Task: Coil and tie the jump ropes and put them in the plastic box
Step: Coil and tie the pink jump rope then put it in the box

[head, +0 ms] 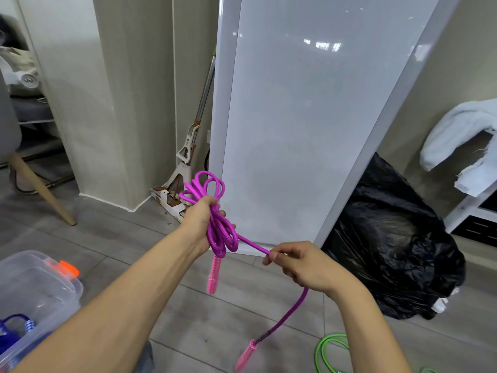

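Note:
My left hand point(199, 221) grips a coiled purple jump rope point(221, 232) around its middle, with loops sticking out above and below the fist. One pink handle point(213, 275) hangs straight down from the coil. My right hand point(298, 263) pinches the rope's free tail just right of the coil. The tail runs on below that hand to a second pink handle point(244, 356) near the floor. A clear plastic box point(40, 294) with an orange latch stands at the lower left, holding a blue rope point(14, 328). A green rope point(329, 354) lies on the floor at the lower right.
A white panel point(304, 117) leans upright straight ahead, with a mop point(188, 146) propped in the corner to its left. A full black rubbish bag point(392, 238) sits at the right, beside a white shelf draped with cloth point(462, 135). A chair leg point(40, 189) stands at far left.

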### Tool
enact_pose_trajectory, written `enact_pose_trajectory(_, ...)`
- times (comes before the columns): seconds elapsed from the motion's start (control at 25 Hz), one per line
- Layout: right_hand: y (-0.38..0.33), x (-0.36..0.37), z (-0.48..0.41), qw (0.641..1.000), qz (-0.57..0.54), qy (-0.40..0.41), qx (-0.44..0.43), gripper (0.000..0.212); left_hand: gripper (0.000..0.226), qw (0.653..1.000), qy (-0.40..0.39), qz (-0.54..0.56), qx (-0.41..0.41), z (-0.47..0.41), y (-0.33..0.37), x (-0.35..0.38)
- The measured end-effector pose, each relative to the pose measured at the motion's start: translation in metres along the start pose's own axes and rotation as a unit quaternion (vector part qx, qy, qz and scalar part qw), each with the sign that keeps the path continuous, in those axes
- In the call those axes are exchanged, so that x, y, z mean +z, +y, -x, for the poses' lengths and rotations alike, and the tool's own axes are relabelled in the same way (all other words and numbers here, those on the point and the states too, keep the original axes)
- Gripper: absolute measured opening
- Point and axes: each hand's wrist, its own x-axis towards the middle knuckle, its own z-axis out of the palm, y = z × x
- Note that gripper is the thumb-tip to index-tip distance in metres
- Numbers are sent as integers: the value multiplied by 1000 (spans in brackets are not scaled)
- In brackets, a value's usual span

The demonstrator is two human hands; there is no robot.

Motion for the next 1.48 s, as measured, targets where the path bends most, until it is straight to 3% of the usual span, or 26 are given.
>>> enact_pose_trajectory(0.08, 2, -5, 3, 1000, 13, 17, 2, 24, 29, 999, -35, -15, -27, 0, 0, -1)
enact_pose_trajectory(0.16, 2, -8, 3, 995, 47, 92, -4, 21, 36, 991, -44, -125, -17, 0, -4, 1)
enact_pose_trajectory(0.28, 0, -12, 3, 975, 99, 196, -23, 16, 23, 921, -86, -375, 55, 4, -14, 2)
enact_pose_trajectory(0.32, -2, -13, 4, 971, 113, 206, -33, 14, 20, 875, -100, -466, 91, 5, -17, -1)
enact_pose_trajectory(0.4, -5, -12, 5, 969, 127, 204, -62, 11, 17, 738, -102, -647, 162, 5, -19, -7)
enact_pose_trajectory(0.48, -9, -10, 8, 964, 141, 201, -99, 9, 12, 599, -116, -768, 194, 12, -23, -6)
enact_pose_trajectory(0.52, -12, -10, 9, 960, 148, 206, -118, 7, 17, 546, -133, -802, 200, 18, -26, -4)
enact_pose_trajectory(0.6, -16, -13, 12, 950, 151, 224, -154, 6, 31, 470, -181, -838, 211, 35, -31, 4)
enact_pose_trajectory(0.68, -17, -19, 16, 950, 115, 234, -171, 8, 28, 437, -224, -837, 239, 51, -32, 13)
enact_pose_trajectory(0.88, -19, -29, 24, 965, -88, 182, -169, 8, 15, 472, -307, -797, 218, 76, -28, 23)
enact_pose_trajectory(1.08, -13, -26, 16, 965, -112, 179, -156, 4, 6, 507, -335, -753, 253, 89, -25, 28)
enact_pose_trajectory(1.12, -11, -25, 13, 967, -122, 175, -137, 3, 7, 536, -345, -725, 262, 90, -24, 28)
enact_pose_trajectory(1.2, -7, -24, 6, 962, -213, 150, -86, 9, 9, 626, -361, -647, 241, 90, -22, 27)
enact_pose_trajectory(1.32, -4, -19, -1, 912, -397, 103, -17, 29, 14, 764, -328, -517, 204, 84, -18, 25)
enact_pose_trajectory(1.4, 5, -11, -5, 943, -315, 99, -31, 32, 20, 817, -269, -466, 207, 76, -17, 22)
enact_pose_trajectory(1.48, 11, -1, -9, 962, -264, 59, -37, 27, 16, 839, -208, -446, 232, 66, -15, 18)
